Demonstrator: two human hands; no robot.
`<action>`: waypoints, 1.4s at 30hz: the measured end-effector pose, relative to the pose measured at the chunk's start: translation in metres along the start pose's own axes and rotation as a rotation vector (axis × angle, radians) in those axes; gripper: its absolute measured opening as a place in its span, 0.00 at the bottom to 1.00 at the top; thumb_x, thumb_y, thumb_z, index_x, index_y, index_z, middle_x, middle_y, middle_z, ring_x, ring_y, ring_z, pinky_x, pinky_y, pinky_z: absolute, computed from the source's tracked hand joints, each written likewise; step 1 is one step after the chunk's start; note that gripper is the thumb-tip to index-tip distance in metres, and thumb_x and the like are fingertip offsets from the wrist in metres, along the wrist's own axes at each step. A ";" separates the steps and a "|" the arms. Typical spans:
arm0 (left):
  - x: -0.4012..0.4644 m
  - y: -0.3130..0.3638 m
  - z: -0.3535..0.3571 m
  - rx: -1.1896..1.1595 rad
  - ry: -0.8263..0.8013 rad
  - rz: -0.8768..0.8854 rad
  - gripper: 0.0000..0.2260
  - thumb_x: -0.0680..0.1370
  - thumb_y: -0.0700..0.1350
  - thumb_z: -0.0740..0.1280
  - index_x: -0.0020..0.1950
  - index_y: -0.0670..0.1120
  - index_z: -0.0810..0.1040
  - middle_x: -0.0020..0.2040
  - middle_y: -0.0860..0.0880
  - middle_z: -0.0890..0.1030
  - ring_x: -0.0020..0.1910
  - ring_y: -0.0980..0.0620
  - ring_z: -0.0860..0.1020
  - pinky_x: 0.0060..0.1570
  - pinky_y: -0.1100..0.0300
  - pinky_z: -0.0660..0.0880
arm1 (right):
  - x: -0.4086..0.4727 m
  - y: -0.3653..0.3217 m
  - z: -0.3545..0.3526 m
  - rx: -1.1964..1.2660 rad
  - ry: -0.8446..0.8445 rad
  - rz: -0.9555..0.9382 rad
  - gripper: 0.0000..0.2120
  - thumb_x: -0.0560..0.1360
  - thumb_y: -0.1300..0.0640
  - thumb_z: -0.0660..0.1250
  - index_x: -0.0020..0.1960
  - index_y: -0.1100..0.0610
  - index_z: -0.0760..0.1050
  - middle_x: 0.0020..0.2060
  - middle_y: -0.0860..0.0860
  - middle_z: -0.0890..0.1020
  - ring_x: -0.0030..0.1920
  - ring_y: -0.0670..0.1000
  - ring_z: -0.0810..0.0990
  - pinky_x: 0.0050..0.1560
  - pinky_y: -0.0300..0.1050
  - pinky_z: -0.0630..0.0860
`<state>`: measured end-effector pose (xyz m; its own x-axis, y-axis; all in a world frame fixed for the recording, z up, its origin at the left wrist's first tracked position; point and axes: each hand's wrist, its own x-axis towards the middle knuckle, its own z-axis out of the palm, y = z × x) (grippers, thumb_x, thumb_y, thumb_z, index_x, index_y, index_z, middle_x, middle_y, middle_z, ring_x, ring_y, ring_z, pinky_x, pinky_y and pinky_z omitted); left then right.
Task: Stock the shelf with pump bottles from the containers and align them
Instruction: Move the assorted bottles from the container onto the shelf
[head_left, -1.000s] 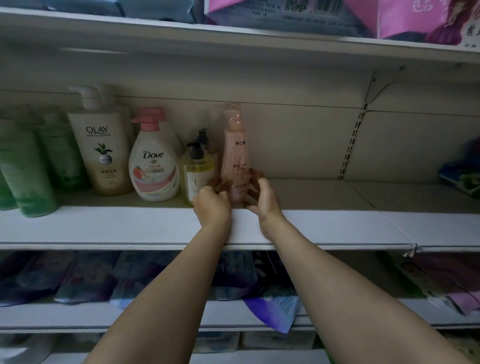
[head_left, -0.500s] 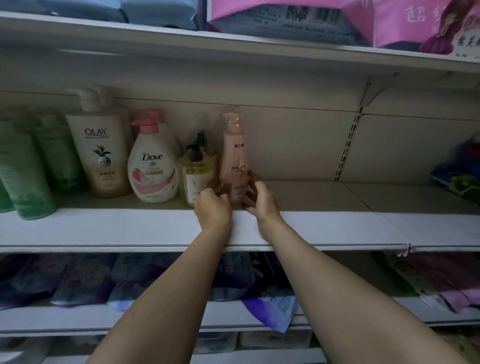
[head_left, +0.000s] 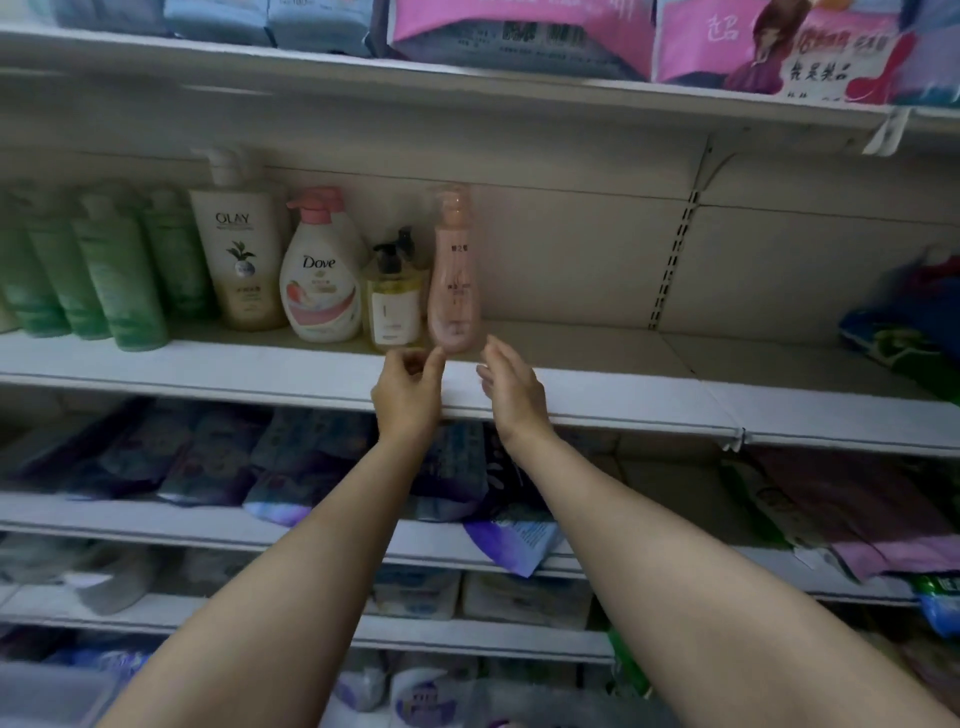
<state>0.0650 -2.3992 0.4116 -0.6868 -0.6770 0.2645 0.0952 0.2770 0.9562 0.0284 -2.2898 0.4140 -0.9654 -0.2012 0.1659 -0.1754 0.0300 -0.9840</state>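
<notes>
A tall pink pump bottle (head_left: 453, 280) stands upright on the white shelf (head_left: 597, 358), at the right end of a row. To its left stand a small yellow pump bottle (head_left: 393, 306), a white and pink Dove bottle (head_left: 320, 280) and a cream Olay bottle (head_left: 240, 249). My left hand (head_left: 410, 387) hovers just in front of the pink bottle's base with loosely curled fingers, holding nothing. My right hand (head_left: 511, 384) is to the right of the base, fingers relaxed, apart from the bottle.
Green tubes (head_left: 104, 270) fill the shelf's left end. To the right of the pink bottle the shelf board is bare as far as blue and green packs (head_left: 909, 332). Pink packs (head_left: 519, 36) sit on the shelf above. Purple pouches (head_left: 291, 457) lie on the shelf below.
Both hands have let go of the pink bottle's base and drawn back toward me. The bottle stays standing. The view has tilted so the shelf sits lower in frame.
</notes>
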 end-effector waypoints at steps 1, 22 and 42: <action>-0.014 0.000 -0.001 -0.064 0.011 -0.019 0.11 0.79 0.54 0.68 0.53 0.47 0.77 0.49 0.52 0.82 0.47 0.55 0.79 0.49 0.60 0.74 | -0.012 0.002 -0.005 -0.009 -0.008 -0.013 0.28 0.76 0.40 0.59 0.73 0.49 0.72 0.70 0.49 0.75 0.70 0.50 0.73 0.74 0.53 0.67; -0.332 -0.165 0.043 -0.030 -0.315 -0.529 0.09 0.77 0.45 0.71 0.54 0.42 0.80 0.48 0.45 0.83 0.50 0.48 0.80 0.49 0.57 0.77 | -0.222 0.239 -0.201 -0.006 0.001 0.853 0.20 0.81 0.43 0.59 0.64 0.55 0.77 0.66 0.55 0.77 0.59 0.54 0.75 0.58 0.50 0.68; -0.345 -0.286 0.076 0.317 -0.487 -0.609 0.15 0.78 0.51 0.70 0.63 0.48 0.80 0.56 0.49 0.84 0.54 0.53 0.80 0.45 0.70 0.66 | -0.251 0.340 -0.177 0.074 0.159 1.234 0.24 0.83 0.43 0.56 0.74 0.56 0.69 0.71 0.55 0.72 0.69 0.55 0.71 0.64 0.54 0.69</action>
<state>0.2198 -2.1932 0.0378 -0.7937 -0.4203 -0.4397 -0.5498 0.1866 0.8142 0.1771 -2.0563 0.0495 -0.4915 0.0427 -0.8699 0.8704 0.0581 -0.4889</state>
